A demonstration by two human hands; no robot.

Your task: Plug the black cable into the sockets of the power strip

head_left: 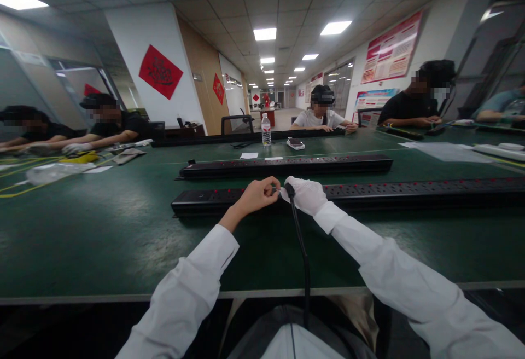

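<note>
My right hand [308, 196], in a white glove, is closed around the black plug [290, 189] of a power cord. The black cord [303, 249] runs from it down over the table's front edge towards my lap. My bare left hand [259, 195] is pinched just left of the plug, thumb and forefinger together; whatever small thing is between them is too small to make out. Both hands are above a long black power strip [410, 194] with red-marked sockets. Behind it, parallel, lies a second power strip [287, 167].
On the green table [102, 238] stand a water bottle [266, 132] and, beside it, a phone [296, 143]. Paper slips [249, 156] lie behind the strips. A clear plastic bag [55, 173] is at left. Several co-workers sit around, one [318, 113] straight across.
</note>
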